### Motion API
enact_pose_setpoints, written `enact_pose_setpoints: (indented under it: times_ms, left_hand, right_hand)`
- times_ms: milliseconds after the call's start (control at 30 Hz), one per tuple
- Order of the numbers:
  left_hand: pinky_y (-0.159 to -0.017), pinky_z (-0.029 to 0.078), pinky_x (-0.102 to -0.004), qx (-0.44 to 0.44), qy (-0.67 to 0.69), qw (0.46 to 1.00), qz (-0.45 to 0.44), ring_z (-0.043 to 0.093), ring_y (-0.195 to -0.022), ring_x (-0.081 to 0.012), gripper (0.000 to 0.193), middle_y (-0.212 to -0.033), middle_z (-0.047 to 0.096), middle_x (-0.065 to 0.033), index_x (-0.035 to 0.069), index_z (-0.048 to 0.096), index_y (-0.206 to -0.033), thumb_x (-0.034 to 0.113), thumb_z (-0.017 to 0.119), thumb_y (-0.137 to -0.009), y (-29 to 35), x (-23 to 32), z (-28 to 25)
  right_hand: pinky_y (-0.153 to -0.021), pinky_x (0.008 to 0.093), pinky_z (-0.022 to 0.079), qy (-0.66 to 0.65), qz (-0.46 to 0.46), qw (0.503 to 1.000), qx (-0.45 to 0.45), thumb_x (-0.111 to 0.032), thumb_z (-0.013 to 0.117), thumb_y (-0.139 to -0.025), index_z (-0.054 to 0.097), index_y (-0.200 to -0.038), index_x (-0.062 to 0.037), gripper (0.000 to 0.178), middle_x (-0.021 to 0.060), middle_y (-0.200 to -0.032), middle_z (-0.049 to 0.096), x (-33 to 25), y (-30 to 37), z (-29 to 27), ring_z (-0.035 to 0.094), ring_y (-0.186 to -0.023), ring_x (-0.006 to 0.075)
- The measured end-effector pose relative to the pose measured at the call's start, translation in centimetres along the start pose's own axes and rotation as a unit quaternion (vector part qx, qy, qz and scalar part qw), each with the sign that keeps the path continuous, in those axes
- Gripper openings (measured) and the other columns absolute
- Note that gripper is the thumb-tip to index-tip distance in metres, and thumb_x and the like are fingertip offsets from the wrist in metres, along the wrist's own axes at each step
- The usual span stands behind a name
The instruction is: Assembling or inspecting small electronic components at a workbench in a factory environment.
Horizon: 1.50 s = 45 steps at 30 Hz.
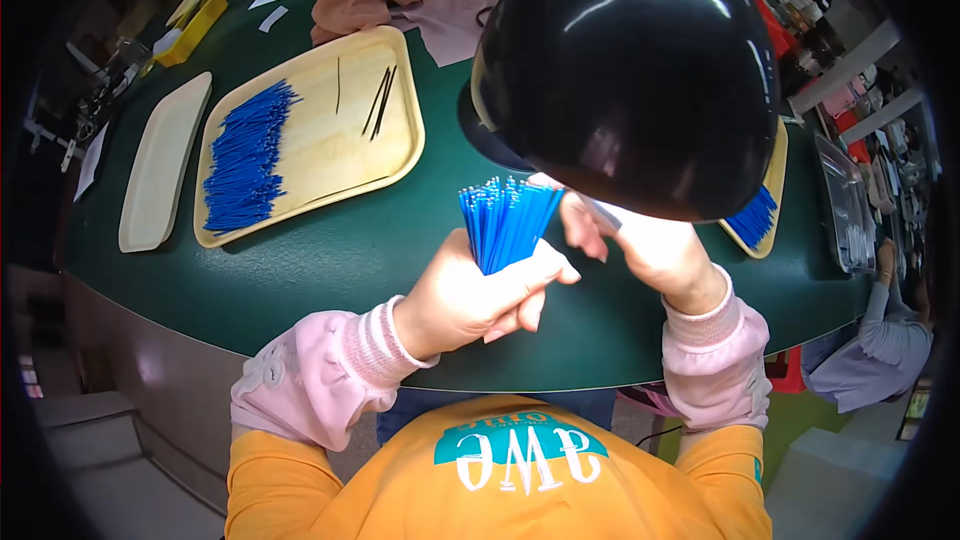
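My left hand [470, 295] is closed around a bundle of thin blue wires [505, 220]. The wires stand roughly upright in the fist, with pale tips fanned out at the top. Just right of the bundle, my right hand [660, 250] reaches in with bent fingers, and one fingertip is close to the wire tips. A black lamp shade [630, 70] hides part of this hand. A greyish edge shows by its fingers, but I cannot make out what it is.
Left on the green table [340, 280], a cream tray [345, 170] holds many blue wires [250, 160] and several dark strips [380, 102]. Beside it is a narrow cream tray [165, 165]. Cloths [370, 10] lie behind. Another tray [772, 185] is partly behind the lamp; a person [880, 340] sits far right.
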<state>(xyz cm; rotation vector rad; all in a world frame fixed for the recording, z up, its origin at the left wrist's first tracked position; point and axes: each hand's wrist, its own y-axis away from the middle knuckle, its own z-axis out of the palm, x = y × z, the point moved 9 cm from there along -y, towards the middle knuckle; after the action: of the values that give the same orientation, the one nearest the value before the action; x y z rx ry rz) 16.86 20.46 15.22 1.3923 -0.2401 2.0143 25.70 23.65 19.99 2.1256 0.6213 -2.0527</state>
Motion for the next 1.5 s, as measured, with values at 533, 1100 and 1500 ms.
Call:
enact_pose_setpoints:
  times_ms: [533, 1100, 1500]
  left_hand:
    - [-0.035, 0.03, -0.0163, 0.085, 0.055, 0.995, -0.001, 0.041, -0.037, -0.0053, 0.014, -0.058, 0.052, -0.0032, 0.0, 0.055, -0.086, 0.009, 0.056, -0.076, 0.2, -0.3, -1.4]
    - [-0.032, 0.031, -0.0154, -0.026, 0.184, 0.98, -0.069, 0.045, -0.037, -0.0073, 0.016, -0.062, 0.054, -0.0079, 0.0, 0.047, -0.092, 0.009, 0.051, -0.079, 0.2, -1.2, 0.4]
    - [-0.033, 0.035, -0.0157, 0.047, 0.016, 0.999, -0.001, 0.05, -0.039, -0.0097, 0.01, -0.061, 0.056, -0.0086, -0.001, 0.054, -0.072, 0.007, 0.053, -0.077, 0.1, 0.0, -0.9]
  right_hand:
    - [-0.076, 0.0308, 0.041, 0.202, -0.198, 0.956, 0.074, 0.007, 0.048, -0.067, 0.054, -0.082, 0.007, 0.017, 0.0129, -0.086, 0.055, -2.0, 2.1, -0.7, 0.054, -0.078, 0.0225]
    - [-0.07, 0.0242, 0.045, -0.116, -0.059, 0.991, -0.019, 0.005, 0.06, -0.069, 0.053, -0.091, 0.0053, 0.024, 0.0094, -0.082, 0.057, -0.1, 1.1, 1.5, 0.055, -0.077, 0.0135]
    - [-0.064, 0.0224, 0.042, 0.23, -0.192, 0.947, 0.115, -0.006, 0.044, -0.078, 0.051, -0.088, 0.0061, 0.017, 0.01, -0.08, 0.056, -2.0, 2.8, -1.2, 0.053, -0.07, 0.0121]
